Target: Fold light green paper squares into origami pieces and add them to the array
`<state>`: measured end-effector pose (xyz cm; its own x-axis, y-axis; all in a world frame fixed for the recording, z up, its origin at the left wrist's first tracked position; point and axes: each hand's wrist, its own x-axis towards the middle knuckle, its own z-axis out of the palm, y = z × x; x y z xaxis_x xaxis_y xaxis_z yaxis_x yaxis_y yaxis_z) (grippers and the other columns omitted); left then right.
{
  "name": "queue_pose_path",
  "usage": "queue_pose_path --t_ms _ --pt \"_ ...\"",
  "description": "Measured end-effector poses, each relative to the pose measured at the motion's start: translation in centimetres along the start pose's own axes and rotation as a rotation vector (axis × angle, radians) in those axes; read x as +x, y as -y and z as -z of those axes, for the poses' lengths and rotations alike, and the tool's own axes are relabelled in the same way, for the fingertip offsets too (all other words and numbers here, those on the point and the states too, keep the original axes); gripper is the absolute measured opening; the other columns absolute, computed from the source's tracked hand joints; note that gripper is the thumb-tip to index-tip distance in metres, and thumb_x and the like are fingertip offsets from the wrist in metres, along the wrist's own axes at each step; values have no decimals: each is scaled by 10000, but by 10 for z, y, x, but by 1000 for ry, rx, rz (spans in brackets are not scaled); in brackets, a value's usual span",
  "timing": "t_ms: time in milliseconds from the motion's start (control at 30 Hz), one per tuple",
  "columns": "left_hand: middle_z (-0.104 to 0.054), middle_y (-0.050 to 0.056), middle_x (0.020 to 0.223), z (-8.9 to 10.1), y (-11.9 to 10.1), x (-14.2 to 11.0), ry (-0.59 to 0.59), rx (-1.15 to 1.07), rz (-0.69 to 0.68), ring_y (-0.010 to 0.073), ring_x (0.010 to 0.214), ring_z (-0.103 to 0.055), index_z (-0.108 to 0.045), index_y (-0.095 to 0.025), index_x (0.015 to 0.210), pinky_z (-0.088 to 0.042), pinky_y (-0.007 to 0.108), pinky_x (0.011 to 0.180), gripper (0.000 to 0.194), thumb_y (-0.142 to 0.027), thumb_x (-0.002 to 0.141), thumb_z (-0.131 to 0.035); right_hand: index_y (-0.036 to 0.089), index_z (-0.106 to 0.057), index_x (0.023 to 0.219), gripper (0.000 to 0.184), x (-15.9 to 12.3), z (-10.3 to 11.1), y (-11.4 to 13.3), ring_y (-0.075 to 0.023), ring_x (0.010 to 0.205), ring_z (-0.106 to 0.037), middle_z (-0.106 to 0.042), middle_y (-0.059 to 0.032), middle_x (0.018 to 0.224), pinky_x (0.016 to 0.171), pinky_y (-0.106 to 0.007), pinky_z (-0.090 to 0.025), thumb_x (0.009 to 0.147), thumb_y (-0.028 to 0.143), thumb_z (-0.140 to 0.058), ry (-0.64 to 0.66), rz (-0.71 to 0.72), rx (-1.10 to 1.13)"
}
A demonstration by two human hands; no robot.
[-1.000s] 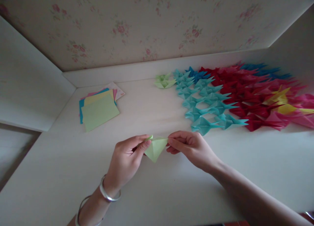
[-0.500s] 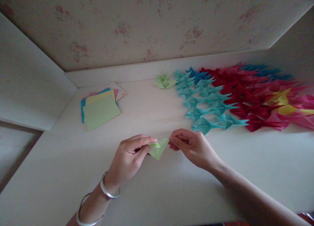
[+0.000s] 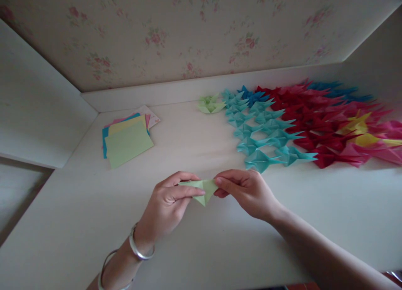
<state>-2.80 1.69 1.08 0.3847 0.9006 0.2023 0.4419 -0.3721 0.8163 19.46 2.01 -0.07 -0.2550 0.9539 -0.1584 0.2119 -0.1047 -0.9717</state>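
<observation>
Pinching a small pale-green piece of folded paper (image 3: 209, 188) between two bare hands, over the near middle of a smooth white tabletop (image 3: 201, 248). Closing the left hand (image 3: 171, 200) on the left part of the paper, with thumb laid across the front face and index finger stretched along behind the upper edge. Gripping the right corner with the right hand (image 3: 246, 193), with thumb and index finger pressed together on it and the other fingers curled beneath. Holding the pointed end down toward the near side; unable to tell whether touching the tabletop or just above it. Wearing a broad silver bangle (image 3: 133, 242) on the left wrist.

Facing, at far left, a fanned stack of flat coloured paper sheets (image 3: 130, 145), with pale green on top, yellow, blue and pink beneath, and a patterned white corner sticking out behind. Seeing, near the back edge, a pale-green folded paper figure (image 3: 210, 104); just right of it, rows of spiky turquoise folded paper figures (image 3: 260, 160), with the nearest just beyond the right hand. Seeing, farther right, crowded deep-red folded paper figures (image 3: 323, 156) among pink, blue and yellow ones.
</observation>
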Motion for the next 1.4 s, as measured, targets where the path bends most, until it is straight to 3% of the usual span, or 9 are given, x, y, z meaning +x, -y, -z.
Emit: queue_pose_path --t_ms 167,267,433,567,767,933,1033,1233,1400 --pt "-591 91 1201 1 -4 2 77 -87 138 225 1020 -625 -760 -273 1058 -567 304 779 281 -134 870 -602 228 -774 886 190 -4 -1 -7 -182 629 -737 -777 -23 698 601 -266 -567 935 330 -621 -231 225 -201" --pt "-550 98 1196 -3 -5 1 42 -129 195 212 979 -609 -717 -250 1113 -565 293 762 244 -244 879 -649 243 -763 972 126 -7 -5 -12 -194 684 -750 -801 -37 830 633 -284 -588 919 239 -649 -332 444 -365" --pt "-644 73 1019 -14 -5 -1 -5 -335 365 177 829 -653 -648 -204 1051 -566 274 665 201 -361 946 -580 233 -701 1150 262 -7 -12 -17 -212 888 -761 -783 -67 1058 784 -302 -622 911 138 -647 -193 704 -437" --pt "-699 55 1104 -18 -6 -2 -134 -621 433 180 943 -690 -542 -207 1002 -557 306 838 178 -299 907 -661 190 -667 1182 292 -6 -14 -18 -193 922 -752 -772 -88 1078 809 -288 -621 909 95 -632 -161 802 -407" --pt "-673 56 1264 -18 -6 -1 -172 -804 441 192 1060 -687 -500 -248 1142 -542 307 903 314 -221 892 -687 162 -672 1133 256 -8 -14 -12 -212 1000 -715 -748 -109 1092 867 -316 -593 879 137 -666 -18 716 -359" --pt "-648 74 1335 -18 -6 -1 24 -703 388 229 1153 -651 -586 -224 1262 -512 306 973 333 -259 935 -632 187 -671 1097 221 -7 -15 -9 -190 856 -717 -735 -69 972 740 -293 -601 877 208 -686 -88 491 -269" --pt "-663 59 1324 -19 -5 0 103 -613 362 238 1199 -623 -587 -229 1339 -471 324 1038 387 -283 956 -598 202 -665 1116 238 -5 -16 -10 -176 826 -704 -711 -50 944 745 -295 -599 879 210 -689 -87 384 -213" --pt "-624 35 1381 -20 -3 1 118 -538 339 236 1298 -542 -577 -249 1373 -392 339 1120 408 -282 967 -580 225 -629 1249 416 -5 -19 -13 -200 919 -666 -663 -73 1075 804 -354 -602 846 172 -715 -36 396 -226" --pt "-642 40 1357 -22 0 0 134 -637 385 257 1275 -563 -620 -245 1331 -422 372 1100 397 -289 937 -630 204 -657 1147 312 -7 -24 -14 -174 889 -669 -611 -75 1091 812 -345 -634 843 191 -723 -55 356 -67"
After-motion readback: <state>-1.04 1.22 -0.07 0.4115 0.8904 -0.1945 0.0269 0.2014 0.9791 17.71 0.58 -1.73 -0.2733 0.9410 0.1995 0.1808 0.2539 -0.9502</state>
